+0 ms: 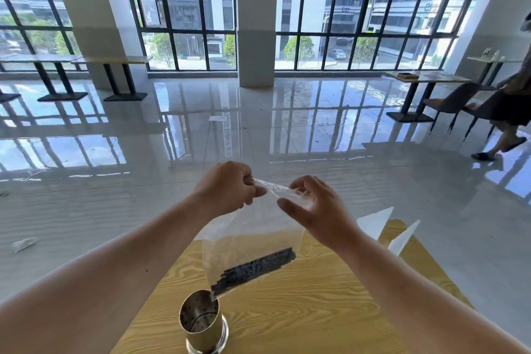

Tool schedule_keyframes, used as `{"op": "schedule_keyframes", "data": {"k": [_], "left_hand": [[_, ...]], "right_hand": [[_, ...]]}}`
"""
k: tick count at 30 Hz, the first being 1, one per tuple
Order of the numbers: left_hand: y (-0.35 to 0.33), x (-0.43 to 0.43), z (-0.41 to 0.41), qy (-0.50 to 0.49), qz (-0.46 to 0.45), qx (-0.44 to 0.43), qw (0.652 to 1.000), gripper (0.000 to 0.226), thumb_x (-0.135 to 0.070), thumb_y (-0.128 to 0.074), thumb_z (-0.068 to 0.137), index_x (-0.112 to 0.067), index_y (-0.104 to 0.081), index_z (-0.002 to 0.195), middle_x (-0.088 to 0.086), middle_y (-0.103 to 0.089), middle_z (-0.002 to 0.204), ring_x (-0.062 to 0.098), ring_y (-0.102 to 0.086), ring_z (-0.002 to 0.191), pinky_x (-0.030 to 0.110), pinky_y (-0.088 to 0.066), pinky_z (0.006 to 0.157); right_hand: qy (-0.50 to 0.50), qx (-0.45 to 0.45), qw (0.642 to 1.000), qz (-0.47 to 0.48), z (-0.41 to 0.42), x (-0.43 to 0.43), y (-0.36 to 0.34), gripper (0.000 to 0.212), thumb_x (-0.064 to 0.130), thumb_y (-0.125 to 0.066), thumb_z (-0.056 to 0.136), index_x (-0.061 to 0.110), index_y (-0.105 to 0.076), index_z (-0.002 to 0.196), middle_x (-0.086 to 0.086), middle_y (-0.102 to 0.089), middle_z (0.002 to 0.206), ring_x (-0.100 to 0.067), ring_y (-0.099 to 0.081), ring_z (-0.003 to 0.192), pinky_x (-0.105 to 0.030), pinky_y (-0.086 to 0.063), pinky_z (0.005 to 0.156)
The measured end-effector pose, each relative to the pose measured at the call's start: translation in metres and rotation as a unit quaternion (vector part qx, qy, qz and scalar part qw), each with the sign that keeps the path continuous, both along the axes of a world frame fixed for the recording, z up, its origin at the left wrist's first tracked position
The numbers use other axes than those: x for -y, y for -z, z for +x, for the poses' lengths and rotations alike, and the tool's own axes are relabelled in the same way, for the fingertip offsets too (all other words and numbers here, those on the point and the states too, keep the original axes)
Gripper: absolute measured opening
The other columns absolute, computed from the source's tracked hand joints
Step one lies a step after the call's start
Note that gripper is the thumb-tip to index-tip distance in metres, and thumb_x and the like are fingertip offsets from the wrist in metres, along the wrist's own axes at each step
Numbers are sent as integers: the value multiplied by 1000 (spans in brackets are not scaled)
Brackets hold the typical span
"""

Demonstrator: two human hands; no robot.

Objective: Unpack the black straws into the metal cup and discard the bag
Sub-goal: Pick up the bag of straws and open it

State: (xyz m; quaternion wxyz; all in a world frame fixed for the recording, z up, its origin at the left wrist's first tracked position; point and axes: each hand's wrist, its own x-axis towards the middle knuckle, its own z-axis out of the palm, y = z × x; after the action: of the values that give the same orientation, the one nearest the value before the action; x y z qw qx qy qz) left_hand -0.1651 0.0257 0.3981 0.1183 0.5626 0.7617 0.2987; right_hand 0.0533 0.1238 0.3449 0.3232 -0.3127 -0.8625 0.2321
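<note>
Fingers [260, 190] of the left hand [227, 187] pinched shut on the top edge of the clear plastic bag [253, 227]; right hand [319, 207] fingers curled around the same top edge from the other side, thumb out, gripping the film. Bag mouth stretched taut between the two hands, held up in the air above the surface [316, 296]. Bag is thin, see-through, wrinkled at the top, hanging down with a slight tilt. Black straws [254, 270] sit bunched at the bottom of the bag, lying slanted, lower end at left, higher end at right. The lower left corner of the bag dips to the rim of the metal cup [201, 322]; contact unclear. Cup is shiny, cylindrical, upright on a wider base, small holes in its wall, inside looks empty. Surface is yellow wood grain. Two white triangular pieces [376, 221] near the surface's far right edge. Glossy tiled floor [258, 112] beyond, tall windows [359, 8], tables and chairs [451, 103] at right, a person walking [511, 112] at far right edge.
</note>
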Motion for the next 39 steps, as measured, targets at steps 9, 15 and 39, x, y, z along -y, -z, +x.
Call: {"op": "schedule_keyframes", "data": {"k": [9, 15, 39], "left_hand": [[1, 6, -5, 54, -39, 115, 991, 36, -42, -69, 98, -16, -74, 74, -7, -76, 65, 7, -67, 56, 33, -57, 66], [3, 10, -7, 72, -94, 161, 980, 27, -28, -61, 105, -19, -76, 84, -11, -76, 67, 6, -68, 60, 14, -48, 54], [-74, 9, 9, 84, 26, 48, 995, 15, -22, -70, 98, -29, -74, 86, -17, -78, 74, 4, -72, 63, 23, -53, 64]], "right_hand": [[37, -11, 999, -15, -8, -2, -12, 20, 36, -61, 105, 34, -61, 85, 7, -68, 65, -5, -64, 61, -32, -50, 54], [16, -17, 998, -56, -10, -3, -13, 19, 37, -63, 102, 31, -61, 84, -1, -71, 69, -18, -64, 59, -41, -54, 59], [134, 37, 910, -391, 12, -13, 83, 60, 63, -45, 106, 15, -55, 139, -2, -62, 101, -19, -59, 87, -34, -48, 75]]}}
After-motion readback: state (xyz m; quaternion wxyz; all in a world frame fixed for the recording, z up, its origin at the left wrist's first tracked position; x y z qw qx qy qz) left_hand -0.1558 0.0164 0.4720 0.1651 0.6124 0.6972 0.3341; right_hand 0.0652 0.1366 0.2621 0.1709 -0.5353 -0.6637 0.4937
